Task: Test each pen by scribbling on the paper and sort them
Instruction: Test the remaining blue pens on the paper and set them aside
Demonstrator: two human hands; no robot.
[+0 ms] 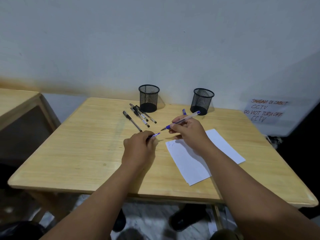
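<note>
Wooden table (83,153): right hand (187,130) grips slender blue pen (181,120), left hand (138,148) pinches its cap (155,135).

Uncapped blue pen (181,120) in right hand (187,130), cap (155,135) in left hand (138,149) (paper (204,156) beneath).

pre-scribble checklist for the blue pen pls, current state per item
1. Cap off: ok. Left hand holds the blue cap, apart from the pen.
2. Pen gripped: ok. Right hand pinches the blue pen, tip bare.
3. Tip on paper: not ok, it hangs over bare table, left of the sheet.
4. Free scribble space: ok, only small marks at the top corner.
5. Both mesh cups reachable: ok, upright at the back.
6. Ink works: cannot tell.
</note>
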